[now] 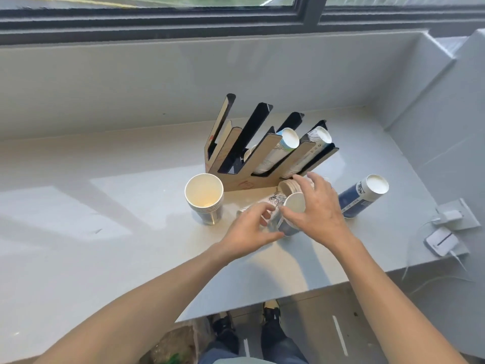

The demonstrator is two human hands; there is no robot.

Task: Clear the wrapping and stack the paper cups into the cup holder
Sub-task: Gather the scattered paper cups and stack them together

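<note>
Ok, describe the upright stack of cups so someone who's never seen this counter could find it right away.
Start at the wooden cup holder with slanted black slots, in the middle of the pale counter. Just in front of its left end stands the upright stack of cups, mouth up, cream inside showing. It is the only stack standing upright; the blue stack on the right lies tilted on its side.

One view only, head-worn, wide-angle: it looks forward and steeply down from above the worktop's [105,206] near edge, facing the window [157,11] along the far edge, close in, forearms entering from below.
</note>
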